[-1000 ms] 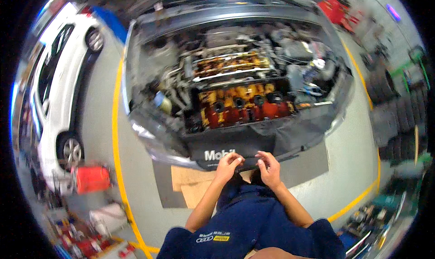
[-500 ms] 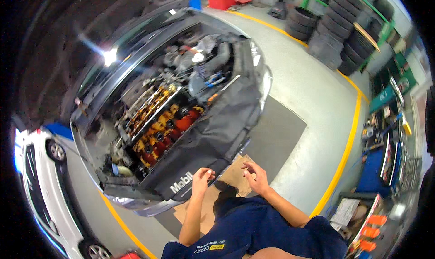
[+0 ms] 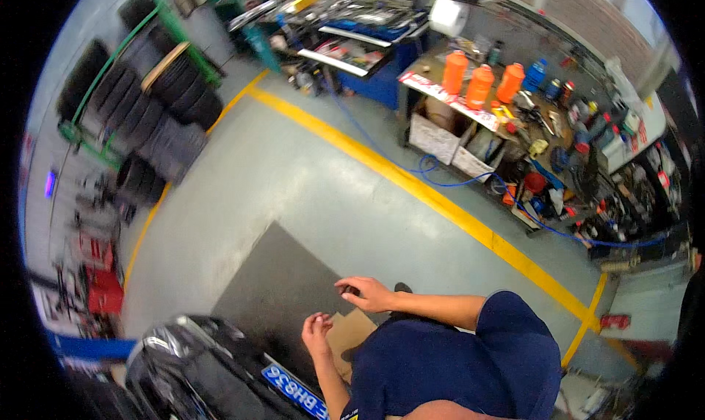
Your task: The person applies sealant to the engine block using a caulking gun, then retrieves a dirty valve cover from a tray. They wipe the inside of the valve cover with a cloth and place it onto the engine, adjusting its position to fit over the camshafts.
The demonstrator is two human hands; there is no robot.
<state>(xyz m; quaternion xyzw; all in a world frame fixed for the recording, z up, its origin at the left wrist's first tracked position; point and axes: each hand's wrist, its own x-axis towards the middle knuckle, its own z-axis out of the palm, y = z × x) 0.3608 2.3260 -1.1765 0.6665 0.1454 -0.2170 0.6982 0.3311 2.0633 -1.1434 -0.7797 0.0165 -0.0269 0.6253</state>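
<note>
My left hand (image 3: 317, 332) is raised at the lower middle, its fingers loosely curled and a little apart. I see nothing in it. My right hand (image 3: 373, 295) is just beyond and to the right, its thumb and fingers bent around a small dark thing (image 3: 348, 290) too blurred to name. Both hands are in the air above a dark grey floor mat (image 3: 275, 273) and a piece of brown cardboard (image 3: 349, 333). Neither hand touches the car front (image 3: 187, 368) at the lower left, which has a black cover over it and a blue number plate (image 3: 294, 390).
A cluttered workbench (image 3: 485, 119) with orange bottles stands at the far right. A blue tool cart (image 3: 374, 82) is beside it. A blue hose (image 3: 452, 183) trails across the floor. Stacked tyres (image 3: 121, 100) stand at the left, and a red cabinet (image 3: 103, 291) is lower down.
My view has turned right, away from the open engine bay toward the workbench. The engine has left the picture; the car's front is at lower left. Both hands stay raised.
</note>
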